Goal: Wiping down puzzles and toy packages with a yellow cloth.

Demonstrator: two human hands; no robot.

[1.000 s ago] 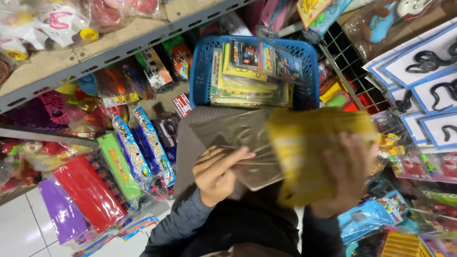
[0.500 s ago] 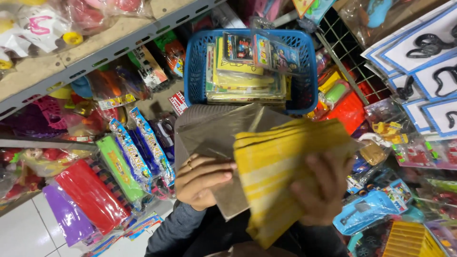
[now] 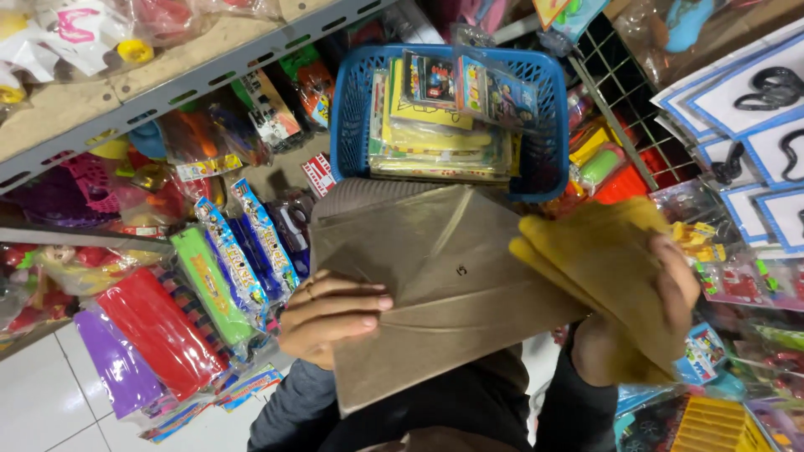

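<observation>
My left hand [image 3: 331,316] grips the left edge of a flat brown paper packet [image 3: 435,276], thumb on top, a ring on one finger. My right hand [image 3: 662,301] holds a blurred stack of yellow packets [image 3: 599,268] to the right of the brown one, fingers curled over its far edge. The yellow stack overlaps the brown packet's right corner. Just beyond both sits a blue plastic basket [image 3: 356,117] filled with flat packaged toys and cards.
A grey metal shelf [image 3: 193,79] of bagged toys runs across the upper left. Long packaged toys in green [image 3: 209,285], red [image 3: 159,331] and purple [image 3: 113,364] hang at the left above white floor tiles. A wire rack [image 3: 624,125] and carded toys fill the right side.
The yellow stack in my right hand has swung from in front of the brown packet out to the right, uncovering the packet. The basket now sits lower in view.
</observation>
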